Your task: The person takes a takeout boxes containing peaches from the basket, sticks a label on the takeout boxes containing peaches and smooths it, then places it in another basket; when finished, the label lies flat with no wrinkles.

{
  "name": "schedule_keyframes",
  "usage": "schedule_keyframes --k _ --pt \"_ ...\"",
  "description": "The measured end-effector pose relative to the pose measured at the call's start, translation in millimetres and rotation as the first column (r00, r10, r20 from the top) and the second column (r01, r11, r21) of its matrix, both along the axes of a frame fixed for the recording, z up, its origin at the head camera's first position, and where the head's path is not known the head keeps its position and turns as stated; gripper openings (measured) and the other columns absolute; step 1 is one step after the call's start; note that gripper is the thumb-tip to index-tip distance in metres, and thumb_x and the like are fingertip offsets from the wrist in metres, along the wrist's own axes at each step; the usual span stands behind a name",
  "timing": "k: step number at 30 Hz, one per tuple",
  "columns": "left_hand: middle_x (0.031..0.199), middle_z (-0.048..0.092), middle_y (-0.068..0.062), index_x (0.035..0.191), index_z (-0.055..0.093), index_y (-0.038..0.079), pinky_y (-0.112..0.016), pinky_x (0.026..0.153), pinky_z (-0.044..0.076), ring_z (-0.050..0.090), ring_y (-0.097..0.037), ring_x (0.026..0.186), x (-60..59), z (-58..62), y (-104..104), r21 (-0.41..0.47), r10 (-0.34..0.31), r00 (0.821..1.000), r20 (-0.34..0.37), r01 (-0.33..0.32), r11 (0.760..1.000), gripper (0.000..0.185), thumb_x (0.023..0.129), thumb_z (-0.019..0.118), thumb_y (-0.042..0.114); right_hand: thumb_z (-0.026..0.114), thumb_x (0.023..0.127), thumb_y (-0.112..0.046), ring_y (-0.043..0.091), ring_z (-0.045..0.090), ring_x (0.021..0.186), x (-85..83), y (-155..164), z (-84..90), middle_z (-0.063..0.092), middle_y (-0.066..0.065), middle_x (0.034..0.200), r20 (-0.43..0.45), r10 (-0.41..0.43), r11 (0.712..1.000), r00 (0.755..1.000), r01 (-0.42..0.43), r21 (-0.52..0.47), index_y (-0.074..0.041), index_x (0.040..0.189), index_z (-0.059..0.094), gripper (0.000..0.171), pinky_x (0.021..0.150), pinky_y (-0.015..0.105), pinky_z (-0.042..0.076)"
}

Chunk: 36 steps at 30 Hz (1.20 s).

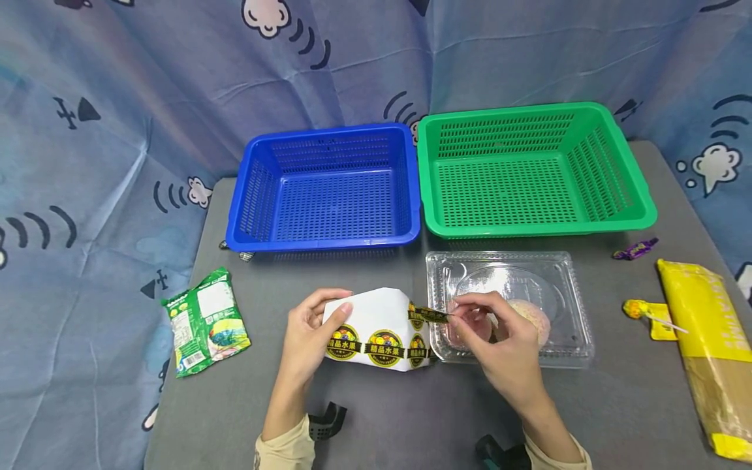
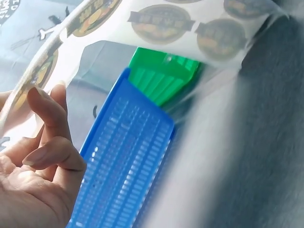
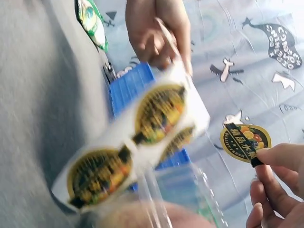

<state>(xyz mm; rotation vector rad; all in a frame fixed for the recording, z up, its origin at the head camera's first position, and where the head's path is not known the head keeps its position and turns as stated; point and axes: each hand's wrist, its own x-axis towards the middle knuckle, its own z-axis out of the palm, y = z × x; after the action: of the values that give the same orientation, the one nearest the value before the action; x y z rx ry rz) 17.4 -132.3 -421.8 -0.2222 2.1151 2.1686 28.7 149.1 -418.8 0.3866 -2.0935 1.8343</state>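
My left hand point(image 1: 317, 329) grips the left end of a white sheet of round stickers point(image 1: 384, 326), thumb on top and fingers behind. The sheet bends above the table. Between thumb and fingertips my right hand point(image 1: 508, 339) pinches one black-and-gold fruit sticker point(image 3: 245, 142), which stands apart from the sheet in the right wrist view. Under the right hand lies a clear plastic clamshell box point(image 1: 566, 294). It holds round pinkish fruits point(image 1: 531, 320), partly hidden by the hand. The left wrist view shows the sheet point(image 2: 161, 23) arching over the left hand's fingers point(image 2: 50, 114).
A blue basket point(image 1: 323, 245) and a green basket point(image 1: 540, 230) stand side by side at the back. On the left lies a green snack bag point(image 1: 208, 323). To the right are a purple-wrapped candy point(image 1: 636, 249), a lollipop point(image 1: 636, 309) and a long yellow package point(image 1: 705, 326).
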Motion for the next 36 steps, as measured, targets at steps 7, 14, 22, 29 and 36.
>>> schedule_keyframes --k 7,14,22,29,36 --pt "0.093 0.077 0.003 0.121 0.071 -0.007 -0.021 0.069 0.06 0.072 -0.008 0.077 -2.9 -8.7 -19 -0.061 0.045 0.999 -0.002 -0.045 0.997 0.025 0.099 0.073 0.004 0.082 0.084 0.011 0.01 0.062 0.084 -9.5 20 -1.9 0.073 0.005 0.087 -0.081 -0.065 0.998 0.995 0.066 0.01 0.014 0.108 0.074 0.026 0.076 0.02 0.048" --pt "0.097 0.078 0.005 0.123 0.072 -0.004 -0.022 0.074 0.059 0.071 -0.008 0.083 -5.3 -23.7 -37 -0.119 0.083 0.996 0.035 -0.078 0.99 0.026 0.1 0.073 0.006 0.071 0.078 0.03 0.009 0.061 0.088 -12.2 38 1.3 0.075 -0.005 0.097 -0.048 -0.14 0.989 0.989 0.142 0.038 0.015 0.104 0.076 0.031 0.08 0.019 0.047" --pt "0.1 0.079 -0.008 0.123 0.074 -0.001 -0.02 0.074 0.056 0.069 -0.006 0.081 -7.0 -43.0 -48 -0.188 0.1 0.991 0.087 -0.082 0.979 0.025 0.099 0.074 0.009 0.071 0.079 0.029 0.007 0.06 0.086 -14.4 59 1.5 0.073 -0.008 0.097 -0.066 -0.194 0.975 0.979 0.2 0.101 0.015 0.099 0.077 0.026 0.078 0.016 0.046" --pt "0.107 0.078 -0.019 0.123 0.074 0.001 -0.019 0.076 0.055 0.068 -0.005 0.082 -7.2 -51.2 -54 -0.248 0.101 0.99 0.095 -0.075 0.966 0.025 0.1 0.074 0.011 0.073 0.078 0.027 0.006 0.059 0.088 -13.1 72 -2.0 0.072 -0.013 0.096 -0.059 -0.242 0.958 0.969 0.248 0.144 0.014 0.098 0.078 0.025 0.078 0.016 0.044" --pt "0.117 0.077 -0.021 0.126 0.073 0.004 -0.018 0.076 0.055 0.071 -0.004 0.085 -6.0 -54.8 -57 -0.346 0.086 0.991 0.102 -0.046 0.937 0.027 0.101 0.073 0.015 0.079 0.079 0.021 0.001 0.058 0.086 -10.9 78 -2.2 0.069 -0.015 0.091 0.018 -0.244 0.936 0.97 0.231 0.267 0.003 0.1 0.081 0.028 0.079 0.013 0.043"
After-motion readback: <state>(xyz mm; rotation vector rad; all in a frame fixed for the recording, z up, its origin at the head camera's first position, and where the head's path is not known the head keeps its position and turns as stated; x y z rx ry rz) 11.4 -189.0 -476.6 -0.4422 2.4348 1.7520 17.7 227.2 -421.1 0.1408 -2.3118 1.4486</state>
